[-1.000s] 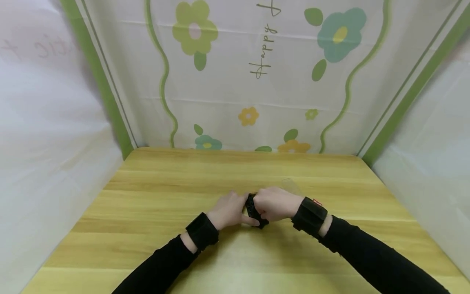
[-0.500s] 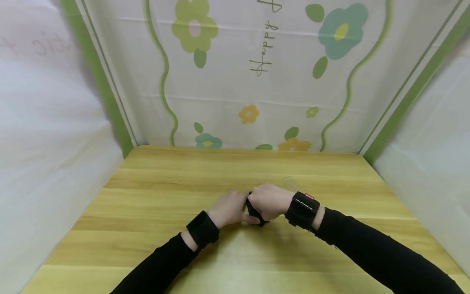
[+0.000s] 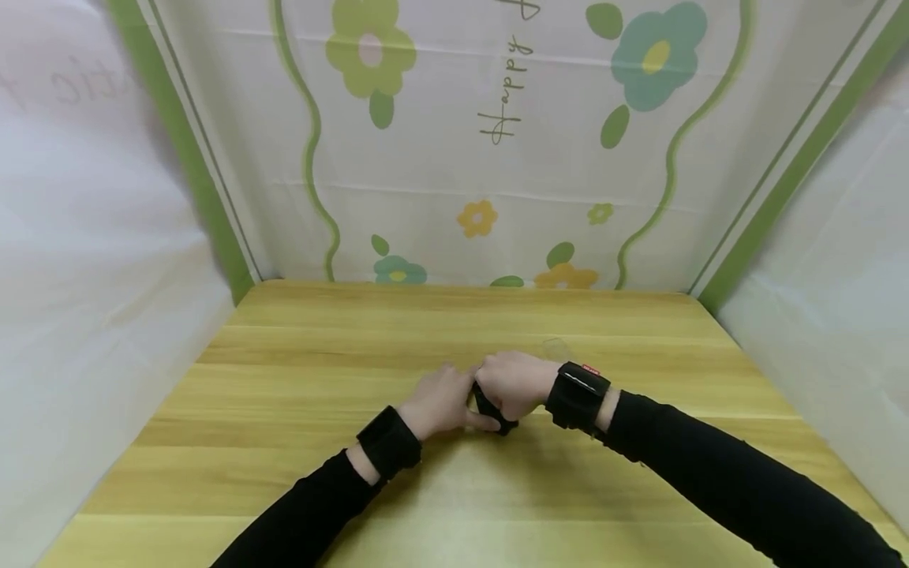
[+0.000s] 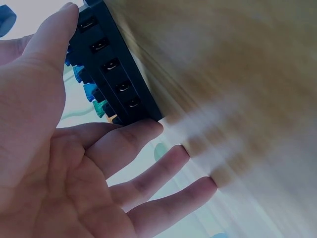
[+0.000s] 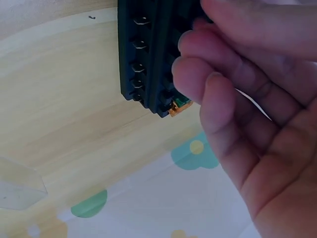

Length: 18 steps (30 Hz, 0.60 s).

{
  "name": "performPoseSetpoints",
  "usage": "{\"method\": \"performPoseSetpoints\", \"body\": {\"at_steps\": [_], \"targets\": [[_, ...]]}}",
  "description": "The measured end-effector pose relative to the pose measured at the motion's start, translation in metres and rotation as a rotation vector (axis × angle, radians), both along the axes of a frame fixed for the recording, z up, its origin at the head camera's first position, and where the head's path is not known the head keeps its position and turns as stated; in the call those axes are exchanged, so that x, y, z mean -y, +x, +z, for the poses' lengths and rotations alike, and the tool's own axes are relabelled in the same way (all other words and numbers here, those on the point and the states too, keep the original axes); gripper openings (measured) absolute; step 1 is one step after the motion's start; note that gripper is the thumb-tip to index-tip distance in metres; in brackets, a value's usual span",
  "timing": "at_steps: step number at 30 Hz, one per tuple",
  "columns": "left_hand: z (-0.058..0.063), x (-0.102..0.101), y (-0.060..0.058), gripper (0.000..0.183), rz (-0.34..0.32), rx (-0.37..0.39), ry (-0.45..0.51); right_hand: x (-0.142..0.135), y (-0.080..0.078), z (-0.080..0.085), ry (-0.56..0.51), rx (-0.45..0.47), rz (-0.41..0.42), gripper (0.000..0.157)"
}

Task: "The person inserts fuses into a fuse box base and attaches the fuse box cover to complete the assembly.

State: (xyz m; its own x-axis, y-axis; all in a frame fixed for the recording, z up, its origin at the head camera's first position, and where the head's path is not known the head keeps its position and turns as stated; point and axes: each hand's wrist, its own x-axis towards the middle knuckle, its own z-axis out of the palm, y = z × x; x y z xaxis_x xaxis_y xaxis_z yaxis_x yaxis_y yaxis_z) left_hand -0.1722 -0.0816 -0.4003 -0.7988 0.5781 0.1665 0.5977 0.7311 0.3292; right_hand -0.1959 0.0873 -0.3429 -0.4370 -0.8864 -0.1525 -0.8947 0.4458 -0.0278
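Note:
A black fuse block (image 3: 490,409) stands on the table between both hands, metal contacts showing in its side slots. Blue and green fuses (image 4: 89,92) line its top in the left wrist view; an orange fuse (image 5: 179,108) is at its end in the right wrist view. My left hand (image 3: 436,404) grips the block by its ends between thumb and fingers, the other fingers spread beside it. From above, my right hand (image 3: 514,384) has its fingers curled and pinches at the fuse row. The pinched fuse itself is hidden behind the fingers.
A transparent plastic piece (image 3: 556,349) lies on the wooden table (image 3: 355,339) just beyond the right hand. Printed fabric walls (image 3: 426,158) enclose the table at the back and both sides.
My right hand and wrist have shifted a little to the left and farther over the block, covering more of it. The left hand keeps its grip in nearly the same place.

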Motion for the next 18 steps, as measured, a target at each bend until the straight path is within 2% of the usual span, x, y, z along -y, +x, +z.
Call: {"method": "performPoseSetpoints", "body": {"at_steps": [6,11,18], "targets": [[-0.001,0.002,-0.003,0.067,0.01,-0.001,0.004,0.002,-0.003,0.002,-0.037,0.034,0.032,0.047],[-0.001,0.003,-0.003,0.064,0.012,0.007,0.01,-0.002,-0.001,0.002,0.008,0.038,0.0,0.047],[0.002,0.0,-0.001,0.064,0.002,0.023,-0.001,-0.012,-0.001,0.005,0.04,0.106,-0.044,0.048]]}}
